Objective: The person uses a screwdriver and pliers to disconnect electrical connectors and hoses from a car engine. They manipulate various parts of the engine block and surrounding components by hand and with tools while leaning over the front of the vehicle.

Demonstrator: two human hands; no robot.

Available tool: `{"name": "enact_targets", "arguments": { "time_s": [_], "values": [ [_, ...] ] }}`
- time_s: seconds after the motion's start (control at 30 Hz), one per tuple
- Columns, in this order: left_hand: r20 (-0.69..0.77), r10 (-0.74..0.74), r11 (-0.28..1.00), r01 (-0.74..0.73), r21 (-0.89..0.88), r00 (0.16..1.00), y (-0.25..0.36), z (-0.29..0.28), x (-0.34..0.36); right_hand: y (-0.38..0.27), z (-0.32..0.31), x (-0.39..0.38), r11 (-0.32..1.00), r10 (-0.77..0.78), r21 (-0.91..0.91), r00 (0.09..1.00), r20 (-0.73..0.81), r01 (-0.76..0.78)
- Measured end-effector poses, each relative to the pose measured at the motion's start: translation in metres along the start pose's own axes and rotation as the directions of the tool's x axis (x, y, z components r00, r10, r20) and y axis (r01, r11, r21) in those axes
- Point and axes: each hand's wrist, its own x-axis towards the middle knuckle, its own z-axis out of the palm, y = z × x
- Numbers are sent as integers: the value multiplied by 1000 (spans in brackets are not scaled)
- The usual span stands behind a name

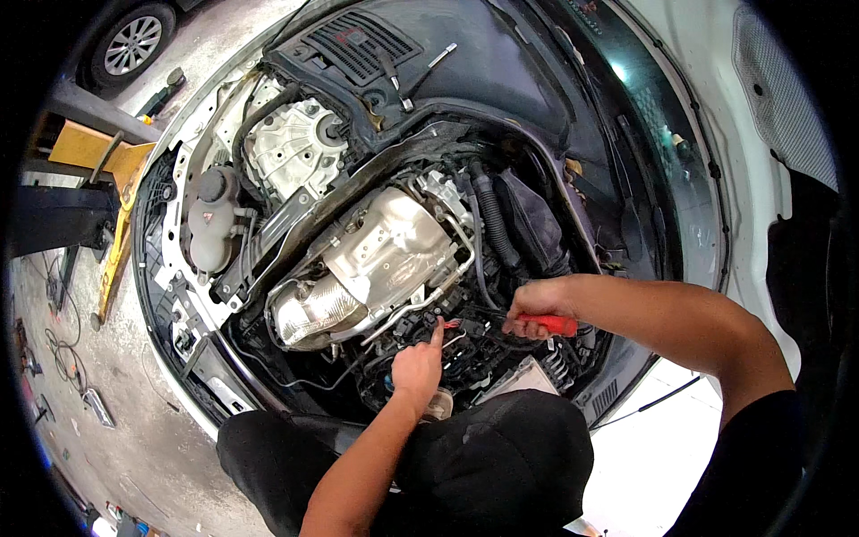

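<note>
Your right hand (534, 306) curls its fingers round the red handle (557, 325); hold it level while your left hand (417, 367) extends one finger by the engine (389, 240)'s near edge.

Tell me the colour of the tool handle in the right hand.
The tool handle is red, as the head view shows.
</note>
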Motion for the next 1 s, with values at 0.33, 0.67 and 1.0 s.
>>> {"name": "enact_targets", "arguments": {
  "time_s": [0.33,0.67,1.0],
  "values": [
    [30,26,998,-27,48,999,2,-9,-2,-5,23,6,973,-15,232,997,79,-4],
    [-33,51,999,-51,11,998,-2,4,0,-11,44,6,993,-18,111,982,-190,40],
    [-10,8,999,-9,-50,1000,-6,4,-5,15,37,18,980,-145,121,984,-105,157]
  ]
}}
